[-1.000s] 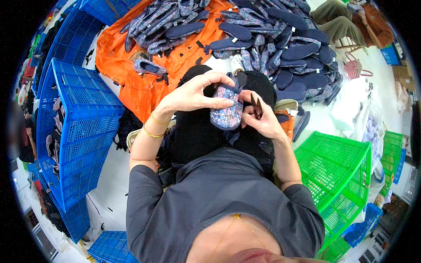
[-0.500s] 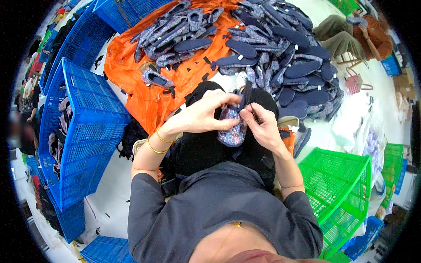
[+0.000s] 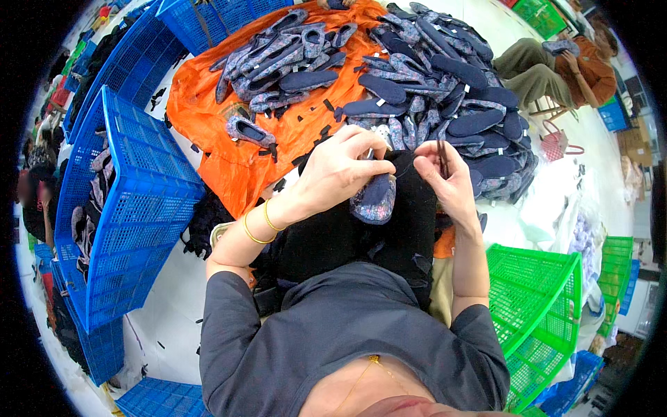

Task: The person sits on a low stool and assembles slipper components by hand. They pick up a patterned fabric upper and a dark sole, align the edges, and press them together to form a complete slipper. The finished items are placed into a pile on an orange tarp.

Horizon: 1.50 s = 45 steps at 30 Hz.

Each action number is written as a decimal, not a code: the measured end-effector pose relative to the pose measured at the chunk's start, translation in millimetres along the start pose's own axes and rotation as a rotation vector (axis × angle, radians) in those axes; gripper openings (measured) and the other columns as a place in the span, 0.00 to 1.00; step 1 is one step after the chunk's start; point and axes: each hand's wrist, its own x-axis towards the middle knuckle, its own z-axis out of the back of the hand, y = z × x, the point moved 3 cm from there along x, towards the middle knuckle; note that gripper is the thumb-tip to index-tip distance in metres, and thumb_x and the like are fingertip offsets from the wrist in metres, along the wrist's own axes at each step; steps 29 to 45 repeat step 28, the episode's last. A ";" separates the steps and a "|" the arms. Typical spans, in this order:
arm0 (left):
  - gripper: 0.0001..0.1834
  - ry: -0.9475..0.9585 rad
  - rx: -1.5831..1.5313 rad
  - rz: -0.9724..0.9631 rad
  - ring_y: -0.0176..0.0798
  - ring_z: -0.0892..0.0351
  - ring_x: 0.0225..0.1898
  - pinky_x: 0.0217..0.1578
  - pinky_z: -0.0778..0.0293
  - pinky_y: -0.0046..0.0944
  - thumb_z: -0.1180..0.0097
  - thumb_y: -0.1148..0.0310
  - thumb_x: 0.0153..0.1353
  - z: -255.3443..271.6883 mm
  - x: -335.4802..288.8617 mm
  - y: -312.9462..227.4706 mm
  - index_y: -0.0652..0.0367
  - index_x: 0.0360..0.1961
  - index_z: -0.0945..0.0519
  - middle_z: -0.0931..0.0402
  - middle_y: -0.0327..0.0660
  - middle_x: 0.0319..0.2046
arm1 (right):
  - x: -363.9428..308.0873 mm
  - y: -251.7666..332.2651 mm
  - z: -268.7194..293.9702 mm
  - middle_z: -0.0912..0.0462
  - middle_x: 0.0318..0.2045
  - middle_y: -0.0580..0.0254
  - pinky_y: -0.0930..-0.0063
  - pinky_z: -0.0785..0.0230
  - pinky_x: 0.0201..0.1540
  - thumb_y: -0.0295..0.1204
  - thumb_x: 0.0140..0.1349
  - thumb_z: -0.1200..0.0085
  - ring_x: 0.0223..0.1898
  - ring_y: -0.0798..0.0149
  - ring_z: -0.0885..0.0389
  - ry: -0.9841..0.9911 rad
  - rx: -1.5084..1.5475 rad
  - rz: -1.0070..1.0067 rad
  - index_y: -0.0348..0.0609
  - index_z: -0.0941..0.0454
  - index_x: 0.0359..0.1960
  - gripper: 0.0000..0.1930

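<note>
Over my lap, my left hand [image 3: 342, 168] pinches the upper end of a dark blue floral slipper [image 3: 375, 201], its thumb and fingers closed at the opening. The slipper's rounded floral end hangs toward me. To the right, apart from the slipper, my right hand [image 3: 448, 177] is closed on a thin dark strip-like piece [image 3: 442, 158] that stands up between thumb and fingers; its exact kind is unclear. Beyond my knees lies a big pile of similar slippers [image 3: 479, 115], many with their dark soles up. Another group of slippers [image 3: 309, 80] rests on an orange sheet [image 3: 201, 142].
Blue plastic crates [image 3: 149, 208] stand along my left, some holding fabric pieces. A green crate [image 3: 531, 292] is close by my right elbow. At the far right a seated person [image 3: 583, 69] holds a slipper, near a pink bag [image 3: 556, 141]. Small black scraps dot the sheet and floor.
My right hand has moved off the slipper to the right, with the dark strip in it. My left hand has shifted from the slipper's side to its upper end.
</note>
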 end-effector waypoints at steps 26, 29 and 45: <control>0.10 0.020 -0.393 0.154 0.40 0.20 0.37 0.39 0.26 0.35 0.33 0.74 0.49 1.3 20.8 19.8 0.60 0.34 0.16 0.19 0.40 0.33 | 11.4 42.0 -17.1 0.17 0.32 0.56 0.69 0.25 0.31 0.37 0.56 0.38 0.30 0.60 0.15 0.242 -0.689 0.336 0.43 0.22 0.39 0.14; 0.09 0.039 -0.401 0.162 0.40 0.20 0.37 0.40 0.26 0.36 0.34 0.73 0.50 2.4 21.5 18.0 0.60 0.34 0.16 0.19 0.41 0.33 | 13.8 42.9 -16.2 0.17 0.32 0.55 0.69 0.24 0.32 0.38 0.56 0.38 0.32 0.60 0.15 0.295 -0.693 0.274 0.43 0.22 0.40 0.15; 0.09 0.039 -0.401 0.162 0.40 0.20 0.37 0.40 0.26 0.36 0.34 0.73 0.50 2.4 21.5 18.0 0.60 0.34 0.16 0.19 0.41 0.33 | 13.8 42.9 -16.2 0.17 0.32 0.55 0.69 0.24 0.32 0.38 0.56 0.38 0.32 0.60 0.15 0.295 -0.693 0.274 0.43 0.22 0.40 0.15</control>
